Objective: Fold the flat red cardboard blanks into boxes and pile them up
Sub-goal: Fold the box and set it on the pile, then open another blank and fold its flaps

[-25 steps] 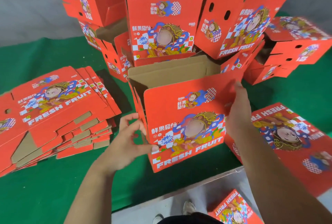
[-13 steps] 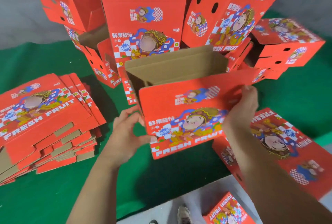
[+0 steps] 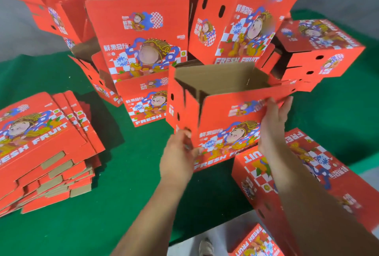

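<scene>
I hold a half-opened red cardboard box above the green table, its brown inside facing up. My left hand pinches its lower left corner. My right hand lies flat against the printed front panel at the right, fingers up to the top edge. A stack of flat red blanks lies at the left. Folded red boxes are piled at the back.
The green table cover runs to a front edge near my feet. A folded box lies at the right under my right forearm, another box on the floor. More boxes lean at the back right.
The box has opened wider into a rectangle and shifted right. My left hand moved from the front panel's left edge to the lower left corner; my right hand stays on the right side.
</scene>
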Available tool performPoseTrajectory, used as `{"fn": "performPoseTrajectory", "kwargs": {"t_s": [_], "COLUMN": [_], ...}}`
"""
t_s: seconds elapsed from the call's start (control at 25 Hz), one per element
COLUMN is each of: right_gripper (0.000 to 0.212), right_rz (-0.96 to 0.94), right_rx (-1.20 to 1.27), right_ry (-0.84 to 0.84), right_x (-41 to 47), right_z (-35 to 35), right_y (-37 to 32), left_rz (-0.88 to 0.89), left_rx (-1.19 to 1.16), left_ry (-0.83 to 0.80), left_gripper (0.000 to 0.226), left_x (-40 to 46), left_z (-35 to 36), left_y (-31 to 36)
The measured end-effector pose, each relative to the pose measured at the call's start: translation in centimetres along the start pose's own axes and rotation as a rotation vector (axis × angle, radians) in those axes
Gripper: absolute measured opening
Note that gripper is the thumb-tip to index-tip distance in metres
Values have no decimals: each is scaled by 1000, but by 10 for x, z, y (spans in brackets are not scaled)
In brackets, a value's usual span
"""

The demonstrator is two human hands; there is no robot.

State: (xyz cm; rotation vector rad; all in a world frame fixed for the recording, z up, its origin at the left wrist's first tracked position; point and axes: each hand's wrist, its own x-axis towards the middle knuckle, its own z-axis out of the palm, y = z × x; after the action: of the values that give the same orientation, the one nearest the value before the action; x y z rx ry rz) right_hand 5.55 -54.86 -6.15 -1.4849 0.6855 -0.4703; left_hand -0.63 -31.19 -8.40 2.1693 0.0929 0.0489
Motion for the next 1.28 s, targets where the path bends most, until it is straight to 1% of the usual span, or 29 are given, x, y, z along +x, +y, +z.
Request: {"fn": "performPoseTrajectory", "kwargs": {"t_s": [0.08, 0.12, 0.16, 0.2, 0.24, 0.28, 0.32, 0.44, 0.52, 0.56, 0.64, 0.72, 0.8, 0.88, 0.96, 1.04, 1.12, 1.16, 1.24, 1.28], "right_gripper": [91, 90, 81, 62, 42, 22, 7, 18, 17, 16, 17, 22, 24, 24, 26, 31, 33, 31, 22, 24], "right_rz": [-7, 8, -17, -54, -72, -61, -25, 38, -9, -35, -4, 28, 43, 71, 89, 119, 197, 247, 331, 368], "right_rx": [-89, -145, -189, -223, -243, -254, -272, -343, -360, -342, -275, -251, -274, -305, -349, -382, -362, -331, -300, -299], "right_ry": [34, 44, 19, -50, -150, -243, -299, -310, -330, -376, -465, -521, -595, -704, -809, -884, -906, -894, -856, -848], "right_x": [-8, -21, -37, -51, -57, -54, -43, -21, -34, -46, -74, -101, -132, -168, -207, -244, -275, -289, -306, -310], "right_z": [13, 20, 23, 24, 23, 19, 14, 17, 33, 45, 67, 91, 121, 152, 191, 232, 272, 292, 323, 335], "right_y": [-4, 0, 11, 26, 41, 49, 52, 50, 50, 54, 60, 64, 67, 70, 75, 79, 83, 85, 90, 95], "left_rz": [29, 72, 142, 206, 247, 244, 188, -107, -213, -260, -315, -343, -365, -389, -415, -389, -338, -315, -282, -285], "left_rx": [-56, -82, -32, 70, 168, 200, 120, -236, -391, -470, -572, -626, -655, -660, -632, -488, -302, -223, 49, 234], "left_ry": [-121, -214, -343, -483, -587, -622, -590, -336, -222, -181, -120, -66, 7, 92, 196, 270, 269, 259, 259, 260], "left_gripper": [34, 36, 39, 39, 36, 31, 28, 19, 19, 20, 22, 24, 25, 23, 22, 21, 17, 17, 23, 31], "left_x": [10, 17, 27, 36, 43, 47, 49, 48, 48, 49, 46, 38, 32, 26, 19, 12, 5, 4, 4, 3], "left_z": [37, 51, 63, 71, 76, 80, 80, 77, 71, 64, 46, 22, -9, -45, -89, -135, -177, -197, -230, -246], "left_y": [27, 38, 47, 53, 54, 51, 46, 27, 18, 14, 4, -16, -44, -73, -106, -139, -172, -189, -220, -234]}}
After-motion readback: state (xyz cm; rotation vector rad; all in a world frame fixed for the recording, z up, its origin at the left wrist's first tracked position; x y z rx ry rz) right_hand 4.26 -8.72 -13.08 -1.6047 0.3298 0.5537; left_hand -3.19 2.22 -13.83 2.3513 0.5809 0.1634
